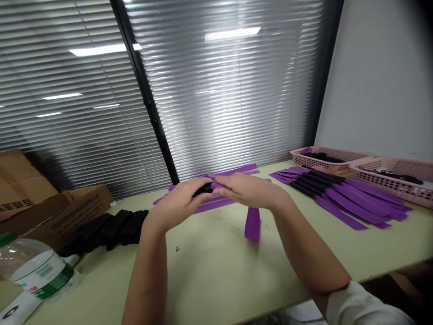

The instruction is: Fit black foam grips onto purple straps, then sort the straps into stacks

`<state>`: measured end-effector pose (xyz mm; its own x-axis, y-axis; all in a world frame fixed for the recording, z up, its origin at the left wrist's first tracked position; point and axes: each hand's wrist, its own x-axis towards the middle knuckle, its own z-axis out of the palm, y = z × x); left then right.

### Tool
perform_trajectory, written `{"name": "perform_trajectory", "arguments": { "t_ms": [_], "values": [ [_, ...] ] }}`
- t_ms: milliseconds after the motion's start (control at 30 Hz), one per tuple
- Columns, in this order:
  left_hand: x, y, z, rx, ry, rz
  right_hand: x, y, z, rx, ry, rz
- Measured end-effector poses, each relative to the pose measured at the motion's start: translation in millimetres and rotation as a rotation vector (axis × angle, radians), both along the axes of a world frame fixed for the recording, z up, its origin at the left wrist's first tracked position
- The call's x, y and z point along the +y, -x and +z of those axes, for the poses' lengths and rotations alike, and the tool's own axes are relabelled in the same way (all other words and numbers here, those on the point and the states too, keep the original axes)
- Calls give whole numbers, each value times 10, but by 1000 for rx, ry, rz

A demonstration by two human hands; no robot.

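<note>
Above the middle of the table, my left hand point(179, 201) is closed around a black sleeve-like piece point(202, 189). My right hand point(252, 187) pinches a bunched purple strap point(216, 185) where it meets the black piece. The strap's loose end point(253, 224) hangs down below my right palm. Behind both hands lie several flat purple straps point(216, 206). To the right, a row of purple straps point(358, 198) with black ribbed sleeves point(316, 181) round their middles rests on the table.
At the left are a pile of black ribbed sleeves point(111, 229), an open cardboard box point(67, 216) and a plastic bottle point(40, 271) tipped near a white object point(22, 309). Two pink baskets point(358, 178) with black items stand at the back right. Window blinds point(230, 104) rise behind the table point(209, 275).
</note>
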<state>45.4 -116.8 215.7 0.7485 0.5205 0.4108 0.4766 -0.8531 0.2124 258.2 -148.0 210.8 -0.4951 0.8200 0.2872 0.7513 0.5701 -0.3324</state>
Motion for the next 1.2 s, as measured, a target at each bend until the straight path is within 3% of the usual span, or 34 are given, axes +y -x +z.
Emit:
{"name": "perform_trajectory", "arguments": {
  "t_ms": [467, 933, 1200],
  "values": [
    [-26, 5, 21, 8, 14, 3, -30, 69, 25, -27, -78, -115],
    [-26, 16, 17, -4, -3, 20, -134, 96, 56, -30, -133, -90],
    [-57, 14, 30, 6, 19, 78, -109, 112, 41, -91, -161, -148]
  ]
}}
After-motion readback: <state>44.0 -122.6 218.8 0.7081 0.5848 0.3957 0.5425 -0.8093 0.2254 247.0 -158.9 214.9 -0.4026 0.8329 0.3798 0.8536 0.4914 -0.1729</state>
